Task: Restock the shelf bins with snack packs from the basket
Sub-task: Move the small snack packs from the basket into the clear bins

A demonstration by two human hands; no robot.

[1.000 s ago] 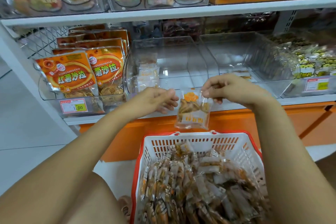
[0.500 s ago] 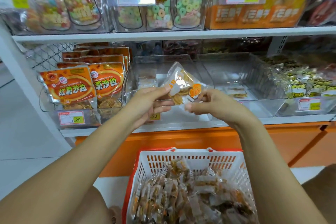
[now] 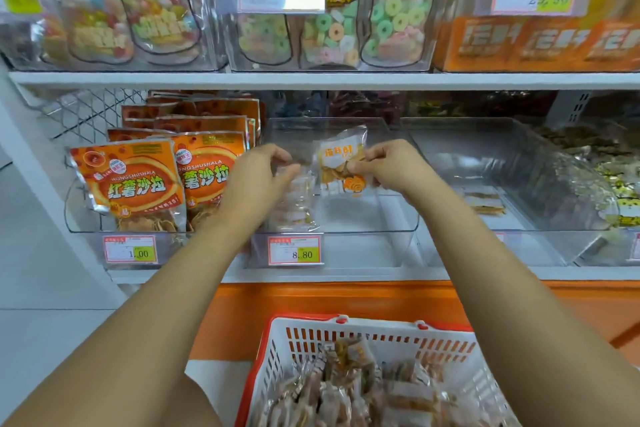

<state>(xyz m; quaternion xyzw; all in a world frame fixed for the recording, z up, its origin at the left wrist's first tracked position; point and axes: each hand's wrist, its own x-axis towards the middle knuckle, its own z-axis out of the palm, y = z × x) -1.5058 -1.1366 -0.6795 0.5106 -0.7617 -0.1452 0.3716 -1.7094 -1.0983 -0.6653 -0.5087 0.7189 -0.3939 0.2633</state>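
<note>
Snack pack (image 3: 341,163) hangs over the clear bin (image 3: 367,218), pinched in my right hand (image 3: 388,166); my left hand (image 3: 258,180) curls just beside it, grip unclear to me.

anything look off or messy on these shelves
Nothing spilled or torn. A few packs lie flat on the floor of the right clear bin, not upright like the row in the middle bin, where the right hand holds a snack pack.
</note>
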